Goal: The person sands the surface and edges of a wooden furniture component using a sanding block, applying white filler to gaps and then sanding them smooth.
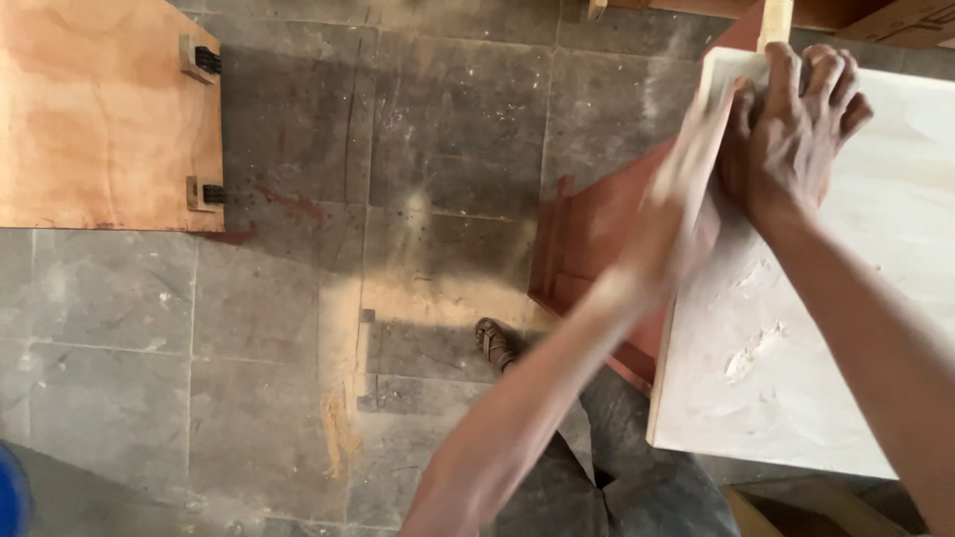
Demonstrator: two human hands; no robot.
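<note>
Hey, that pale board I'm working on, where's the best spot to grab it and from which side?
Probably the pale board is best gripped along its long left edge, coming from the floor side: that edge overhangs the reddish stand and is bare. Left hand and right hand crowd the top corner.

packages: none | labels: none | signs: none | screens: none

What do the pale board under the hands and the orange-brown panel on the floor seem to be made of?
The pale board looks like wood coated in whitish filler or primer: matt, with smeared patches and a bare yellowish edge. The orange-brown panel looks like plywood: its face shows reddish, blotchy grain, unfinished.
</note>
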